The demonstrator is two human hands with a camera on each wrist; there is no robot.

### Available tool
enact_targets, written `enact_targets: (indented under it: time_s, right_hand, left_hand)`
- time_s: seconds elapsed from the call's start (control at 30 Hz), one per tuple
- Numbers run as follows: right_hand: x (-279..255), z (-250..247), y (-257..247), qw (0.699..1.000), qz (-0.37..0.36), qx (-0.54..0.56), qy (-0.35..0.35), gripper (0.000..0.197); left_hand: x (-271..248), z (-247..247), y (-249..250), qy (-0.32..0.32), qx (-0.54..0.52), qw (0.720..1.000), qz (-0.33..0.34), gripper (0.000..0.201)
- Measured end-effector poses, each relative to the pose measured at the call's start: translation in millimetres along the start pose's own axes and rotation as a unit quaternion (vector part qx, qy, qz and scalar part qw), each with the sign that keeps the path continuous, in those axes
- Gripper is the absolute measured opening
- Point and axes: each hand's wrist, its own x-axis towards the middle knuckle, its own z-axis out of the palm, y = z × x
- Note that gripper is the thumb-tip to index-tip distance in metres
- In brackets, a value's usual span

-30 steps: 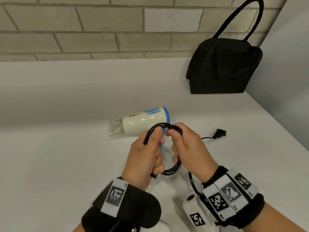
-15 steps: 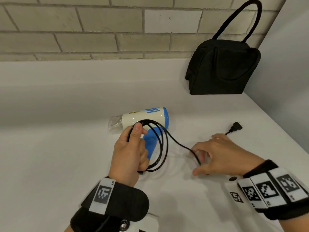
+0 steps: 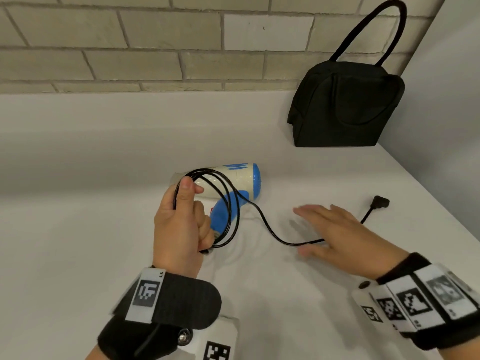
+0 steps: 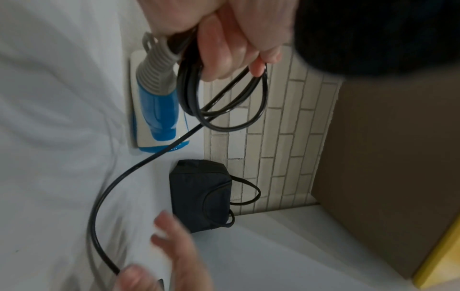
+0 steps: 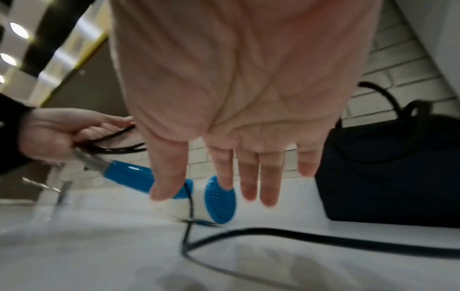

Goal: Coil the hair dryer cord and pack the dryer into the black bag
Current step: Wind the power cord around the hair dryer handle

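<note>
A white and blue hair dryer (image 3: pixel 233 180) (image 4: pixel 156 116) (image 5: pixel 219 198) lies on the white table. My left hand (image 3: pixel 181 219) (image 4: pixel 224 35) (image 5: pixel 57 137) grips several loops of its black cord (image 3: pixel 228 209) (image 4: pixel 224 102) near the grey strain relief at the handle's end. The loose cord runs right under my right hand (image 3: pixel 335 235) (image 5: pixel 239 118), which hovers flat with fingers spread and holds nothing. The plug (image 3: pixel 380 203) lies beyond it. The black bag (image 3: pixel 345 105) (image 4: pixel 201 195) (image 5: pixel 388 173) stands closed at the back right.
A brick wall (image 3: pixel 155 42) runs along the back above a white ledge. A grey side wall (image 3: pixel 454 100) closes the right. The table edge (image 3: pixel 441 209) runs diagonally at the right, just past the plug.
My right hand let go of the cord and opened flat above it. The left hand lifted the coil slightly toward the dryer's barrel. The plug slid farther right.
</note>
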Motion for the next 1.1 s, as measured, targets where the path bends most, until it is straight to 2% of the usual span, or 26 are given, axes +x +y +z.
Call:
enact_targets:
  time_s: [0.1, 0.17, 0.27, 0.37, 0.43, 0.5, 0.6, 0.63, 0.7, 0.77, 0.8, 0.9, 0.97, 1.03, 1.1]
  right_hand:
    - [13, -3, -31, 0.997, -0.045, 0.023, 0.059, 0.075]
    - [25, -3, -45, 0.996, -0.059, 0.029, 0.058, 0.071]
    - [38, -1, -51, 0.994, -0.062, 0.092, 0.017, 0.049]
    - [44, -1, -47, 0.985, -0.051, 0.162, 0.014, 0.024]
    - [49, 4, -44, 0.971, -0.033, 0.235, 0.012, 0.019]
    - [51, 9, -46, 0.942, -0.023, 0.334, -0.011, 0.01]
    - [46, 14, -54, 0.917, -0.027, 0.396, -0.051, 0.018]
    - [44, 13, -57, 0.92, -0.026, 0.388, -0.035, 0.019]
    - [39, 9, -63, 0.947, -0.02, 0.317, 0.051, 0.02]
    - [36, 3, -72, 0.975, -0.029, 0.186, 0.115, 0.027]
    - [34, 1, -77, 0.986, -0.037, 0.113, 0.116, 0.029]
    - [25, 4, -99, 0.985, -0.059, -0.015, 0.161, 0.021]
    - [14, 6, -113, 0.983, -0.057, -0.029, 0.173, 0.023]
    - [9, 9, -116, 0.973, -0.102, -0.024, 0.206, 0.02]
    - [3, 5, -117, 0.973, -0.127, -0.004, 0.191, 0.017]
  left_hand:
    - [-3, 7, 1, -0.019, 0.007, 1.0, 0.005, 0.036]
    - [-3, 9, 2, -0.027, 0.005, 1.0, 0.003, 0.036]
    - [-2, 9, 4, -0.032, -0.006, 0.999, -0.004, 0.036]
    - [-2, 7, 4, -0.037, -0.023, 0.999, -0.014, 0.035]
    - [-3, 7, 3, -0.044, -0.03, 0.998, -0.02, 0.033]
    - [-5, 9, 3, -0.047, -0.033, 0.998, -0.021, 0.033]
    - [-4, 8, 4, -0.024, -0.037, 0.999, -0.013, 0.033]
    - [-3, 6, 5, -0.012, -0.037, 0.999, -0.006, 0.034]
    - [0, 5, 6, 0.008, -0.038, 0.999, 0.011, 0.033]
    - [1, 5, 7, 0.018, -0.037, 0.999, 0.026, 0.032]
    - [0, 7, 6, 0.016, -0.029, 0.999, 0.036, 0.032]
    - [-9, 19, 1, 0.0, 0.032, 0.996, 0.088, 0.028]
    - [-13, 26, -4, -0.017, 0.083, 0.987, 0.138, 0.023]
    - [-15, 30, -7, -0.044, 0.111, 0.977, 0.175, 0.018]
    - [-15, 31, -9, -0.077, 0.136, 0.97, 0.185, 0.016]
